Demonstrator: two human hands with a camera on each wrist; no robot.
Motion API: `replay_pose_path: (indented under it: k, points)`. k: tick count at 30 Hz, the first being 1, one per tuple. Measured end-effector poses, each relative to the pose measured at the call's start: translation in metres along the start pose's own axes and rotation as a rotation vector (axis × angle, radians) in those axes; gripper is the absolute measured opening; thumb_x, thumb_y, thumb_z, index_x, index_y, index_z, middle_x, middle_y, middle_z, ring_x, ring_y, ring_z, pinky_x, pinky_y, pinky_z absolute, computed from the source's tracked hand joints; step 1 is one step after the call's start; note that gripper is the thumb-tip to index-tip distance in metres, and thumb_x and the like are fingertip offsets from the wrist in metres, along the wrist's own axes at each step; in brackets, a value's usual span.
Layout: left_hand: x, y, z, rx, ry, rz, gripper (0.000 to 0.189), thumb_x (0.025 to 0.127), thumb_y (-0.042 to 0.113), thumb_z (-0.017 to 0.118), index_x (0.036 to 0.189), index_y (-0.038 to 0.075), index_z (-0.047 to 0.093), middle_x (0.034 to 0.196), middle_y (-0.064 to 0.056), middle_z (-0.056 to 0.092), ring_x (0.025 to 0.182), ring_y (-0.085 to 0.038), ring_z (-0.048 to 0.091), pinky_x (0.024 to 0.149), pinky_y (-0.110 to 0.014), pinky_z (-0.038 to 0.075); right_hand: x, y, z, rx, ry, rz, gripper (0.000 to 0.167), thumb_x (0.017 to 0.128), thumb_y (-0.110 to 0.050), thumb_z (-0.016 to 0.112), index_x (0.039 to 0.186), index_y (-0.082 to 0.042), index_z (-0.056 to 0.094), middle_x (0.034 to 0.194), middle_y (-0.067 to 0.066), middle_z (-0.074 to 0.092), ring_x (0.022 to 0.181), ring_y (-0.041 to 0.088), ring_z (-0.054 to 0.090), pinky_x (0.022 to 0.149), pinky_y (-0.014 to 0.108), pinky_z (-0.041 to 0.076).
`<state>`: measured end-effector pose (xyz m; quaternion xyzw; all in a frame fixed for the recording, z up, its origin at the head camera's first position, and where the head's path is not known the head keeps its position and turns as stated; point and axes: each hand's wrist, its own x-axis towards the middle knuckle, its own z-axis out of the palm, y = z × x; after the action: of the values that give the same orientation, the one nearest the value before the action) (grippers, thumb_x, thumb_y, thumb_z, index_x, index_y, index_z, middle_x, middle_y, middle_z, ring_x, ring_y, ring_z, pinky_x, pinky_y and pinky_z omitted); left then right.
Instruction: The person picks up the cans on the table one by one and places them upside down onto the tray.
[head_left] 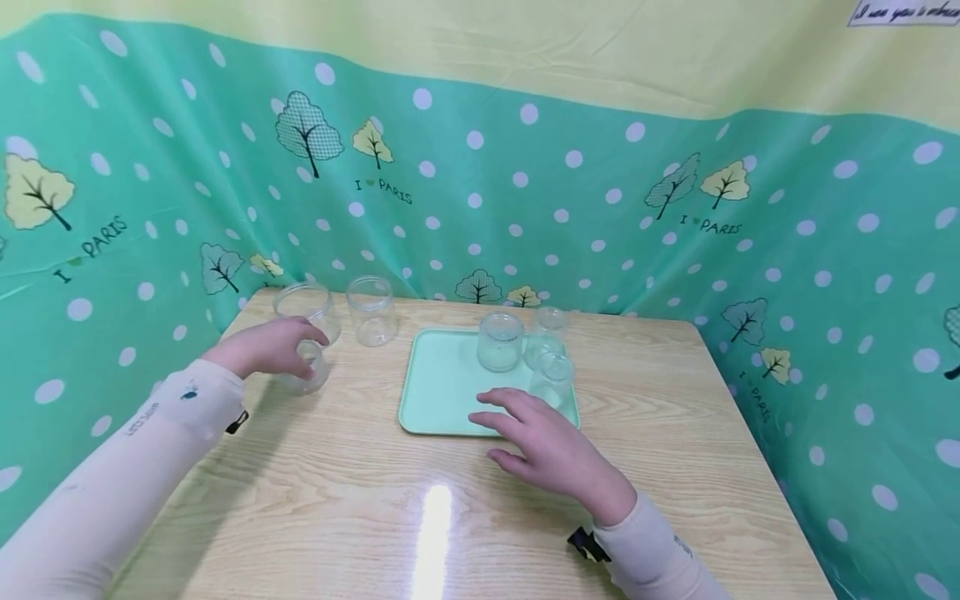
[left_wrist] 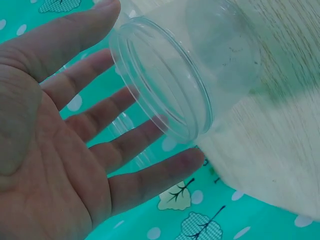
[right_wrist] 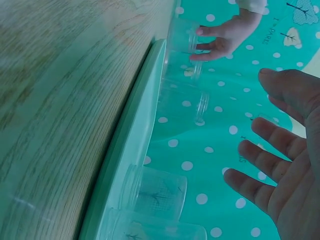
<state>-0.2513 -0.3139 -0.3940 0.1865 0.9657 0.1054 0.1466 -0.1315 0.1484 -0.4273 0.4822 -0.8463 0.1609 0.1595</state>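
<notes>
My left hand (head_left: pixel 272 347) is over a clear jar (head_left: pixel 309 380) at the table's left. In the left wrist view its fingers are spread, with the fingertips right at the ridged rim of that jar (left_wrist: pixel 165 85). Behind it stand a wider clear jar (head_left: pixel 321 312) and another clear jar (head_left: pixel 374 321). My right hand (head_left: pixel 547 450) hovers palm down near the front right of a light green tray (head_left: pixel 442 398), fingers apart and holding nothing. On the tray's right half are three clear jars: one at the middle (head_left: pixel 500 343), one at the back (head_left: pixel 551 321) and one in front (head_left: pixel 553 377).
The wooden table (head_left: pixel 337 483) meets a green dotted cloth (head_left: pixel 480 225) behind and at both sides. Light glares off the table (head_left: pixel 432 533) near the front middle.
</notes>
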Motion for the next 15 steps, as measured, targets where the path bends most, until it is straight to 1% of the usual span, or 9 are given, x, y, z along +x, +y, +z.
replay_pose_path:
  k: [4,10,15]
  points:
    - [0.0003,0.0003,0.0000,-0.007,-0.009,0.000,0.059,0.075,0.022,0.088,0.129,0.007,0.068,0.142,-0.031,0.054,0.130,-0.053,0.050,0.100,-0.061,0.048,0.0000,-0.0007,-0.0006,0.001,0.001,-0.002,0.056,0.088,-0.024,0.082,0.139,-0.021,0.059,0.147,0.007,0.054,0.138,0.023,0.050,0.110,0.042,0.048]
    - [0.0010,-0.0027,0.0020,-0.029,-0.013,0.000,0.056,0.077,0.019,0.087,0.128,0.006,0.068,0.137,-0.027,0.058,0.126,-0.049,0.055,0.100,-0.061,0.049,-0.0002,-0.0017,-0.0009,-0.004,0.004,-0.007,0.055,0.088,-0.024,0.082,0.138,-0.021,0.060,0.146,0.007,0.054,0.137,0.023,0.051,0.110,0.042,0.048]
    - [0.0021,-0.0081,0.0067,-0.041,-0.003,-0.009,0.061,0.076,0.019,0.089,0.130,0.005,0.067,0.139,-0.028,0.058,0.130,-0.052,0.050,0.105,-0.065,0.044,-0.0010,-0.0018,0.0002,-0.005,0.002,-0.001,0.054,0.089,-0.024,0.081,0.138,-0.021,0.059,0.147,0.006,0.054,0.138,0.022,0.051,0.110,0.042,0.048]
